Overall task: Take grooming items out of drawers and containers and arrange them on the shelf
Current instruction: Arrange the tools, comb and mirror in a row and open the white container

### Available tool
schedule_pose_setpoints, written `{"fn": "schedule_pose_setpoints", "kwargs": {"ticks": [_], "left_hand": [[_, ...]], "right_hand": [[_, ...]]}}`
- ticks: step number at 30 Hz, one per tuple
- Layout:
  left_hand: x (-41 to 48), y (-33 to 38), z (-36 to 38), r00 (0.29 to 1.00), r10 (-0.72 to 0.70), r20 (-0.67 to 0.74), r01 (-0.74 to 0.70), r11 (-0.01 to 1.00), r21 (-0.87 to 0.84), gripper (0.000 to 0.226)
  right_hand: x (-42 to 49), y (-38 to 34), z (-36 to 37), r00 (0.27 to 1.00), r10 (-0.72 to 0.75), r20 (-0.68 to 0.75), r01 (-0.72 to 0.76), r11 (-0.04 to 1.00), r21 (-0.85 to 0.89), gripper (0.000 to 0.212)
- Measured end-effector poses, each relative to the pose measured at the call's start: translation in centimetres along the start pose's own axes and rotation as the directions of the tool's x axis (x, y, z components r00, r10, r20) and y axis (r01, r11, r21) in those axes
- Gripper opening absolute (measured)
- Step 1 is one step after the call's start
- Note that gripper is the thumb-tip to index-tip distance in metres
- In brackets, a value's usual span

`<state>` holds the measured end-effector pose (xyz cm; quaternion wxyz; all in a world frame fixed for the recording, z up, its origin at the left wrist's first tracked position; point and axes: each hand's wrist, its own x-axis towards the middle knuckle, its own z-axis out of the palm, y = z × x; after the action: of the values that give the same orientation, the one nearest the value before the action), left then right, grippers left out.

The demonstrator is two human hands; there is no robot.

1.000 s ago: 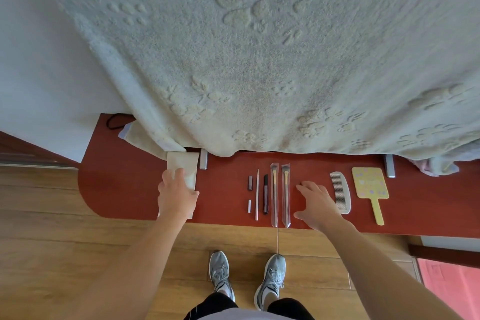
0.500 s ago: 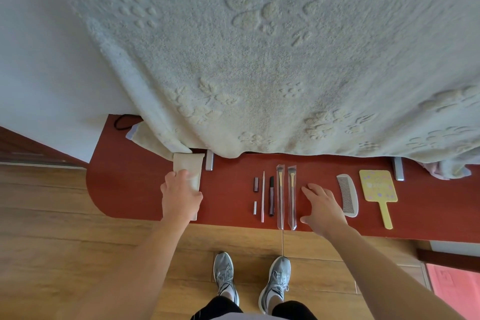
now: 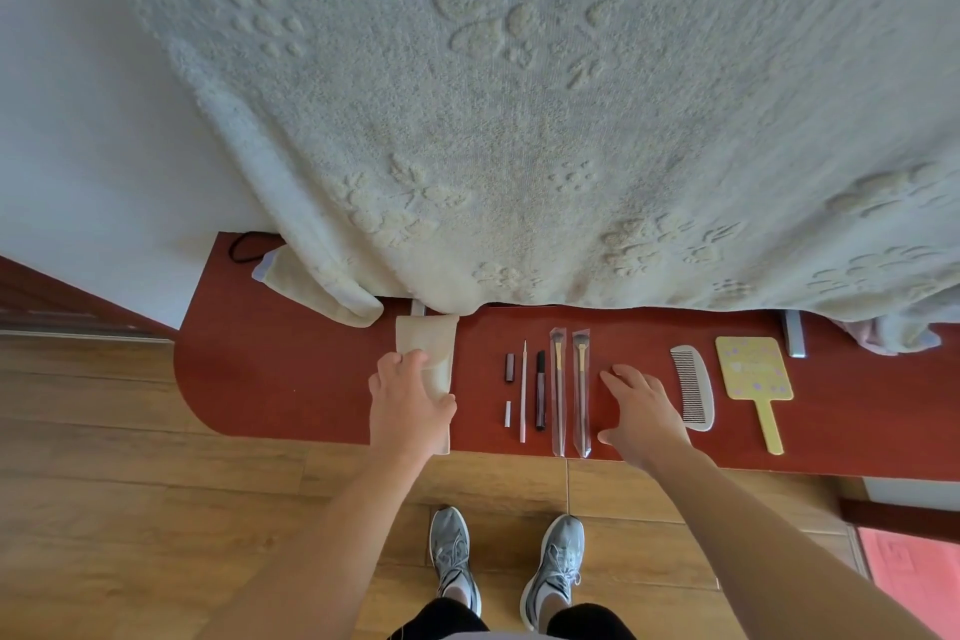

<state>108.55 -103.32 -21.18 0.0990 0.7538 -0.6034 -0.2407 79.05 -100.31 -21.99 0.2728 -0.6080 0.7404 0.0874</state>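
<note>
A red shelf (image 3: 291, 379) holds grooming items in a row. My left hand (image 3: 408, 403) rests flat on a beige pouch (image 3: 431, 346). To its right lie small pencils and a dark tube (image 3: 540, 390), then two wrapped makeup brushes (image 3: 569, 390). My right hand (image 3: 641, 411) hovers or rests with straight spread fingers on the shelf between the brushes and a white comb (image 3: 693, 387). A yellow hand mirror (image 3: 753, 377) lies furthest right.
A large cream towel (image 3: 519, 146) hangs over the back of the shelf. A second beige pouch (image 3: 322, 288) and a black hair tie (image 3: 241, 247) lie at the back left. Wooden floor and my shoes (image 3: 509, 566) are below the shelf's front edge.
My left hand slid slightly forward over the beige pouch. My right hand stays between the brushes and the comb. The view shifted a little.
</note>
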Motion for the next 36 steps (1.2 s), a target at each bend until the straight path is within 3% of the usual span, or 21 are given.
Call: {"fn": "schedule_pose_setpoints", "kwargs": {"ticks": [11,24,32,36], "left_hand": [[-0.2,3.6,1.6,0.996,0.034,0.084,-0.04,0.996,0.074,0.056],[0.2,4.1,2.8,0.996,0.04,0.079,-0.058,0.97,0.236,0.061],[0.1,3.7,2.2,0.995,0.087,0.051,-0.097,0.957,0.272,0.059],[-0.2,3.4,1.9,0.995,0.088,0.054,-0.097,0.975,0.199,0.059]], "right_hand": [[0.1,0.1,0.1,1.0,-0.018,0.006,0.018,1.0,0.002,0.089],[0.2,0.2,0.2,1.0,-0.022,0.01,0.022,1.0,-0.008,0.087],[0.1,0.2,0.1,1.0,-0.021,0.013,0.021,1.0,-0.008,0.088],[0.1,0.1,0.1,1.0,-0.02,0.014,0.02,1.0,-0.01,0.088]]}}
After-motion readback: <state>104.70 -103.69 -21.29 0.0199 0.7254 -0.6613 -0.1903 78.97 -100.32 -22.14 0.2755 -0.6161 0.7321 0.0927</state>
